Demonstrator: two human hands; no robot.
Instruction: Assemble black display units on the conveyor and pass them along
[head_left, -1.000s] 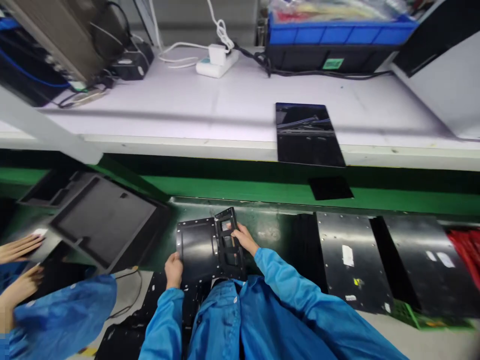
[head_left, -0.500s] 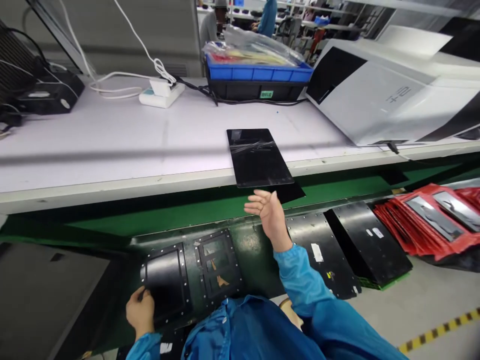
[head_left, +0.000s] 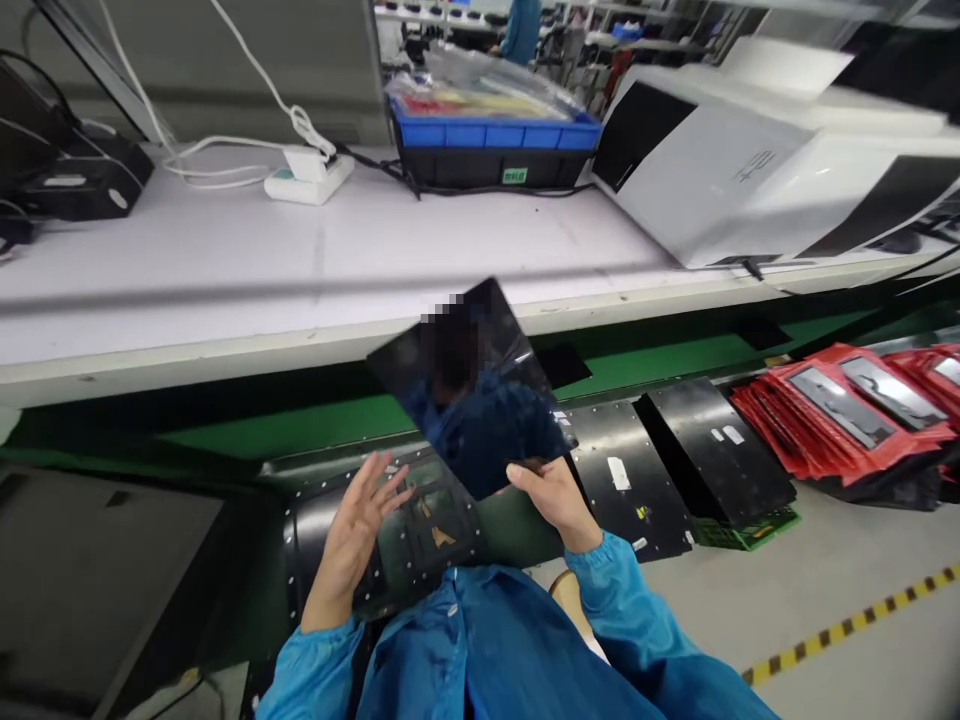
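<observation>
A thin, glossy black glass panel [head_left: 480, 400] is tilted in the air in front of me, mirroring a blue sleeve or coat. My right hand [head_left: 553, 498] grips its lower right corner, thumb on the glossy face. To the left of the panel, my left hand [head_left: 365, 520] is raised with fingers spread, touching nothing. Beneath that hand lie a black studded plate [head_left: 319, 540] and a black frame with cut-out windows [head_left: 439, 510], which shows brown scraps inside. The panel hides part of the bench edge.
A white shelf [head_left: 225, 260] runs across, carrying a power strip [head_left: 311, 182], a blue bin [head_left: 495, 132] of plastic-wrapped items and a white printer [head_left: 750, 160]. To the right stand black plates [head_left: 720, 450] on a green crate and stacked red sleeves [head_left: 840, 410].
My right hand has taken the glass panel off the shelf edge and brought it nearer, tilting it. My left hand has left the black studded plate, moved up and right, and spread its fingers.
</observation>
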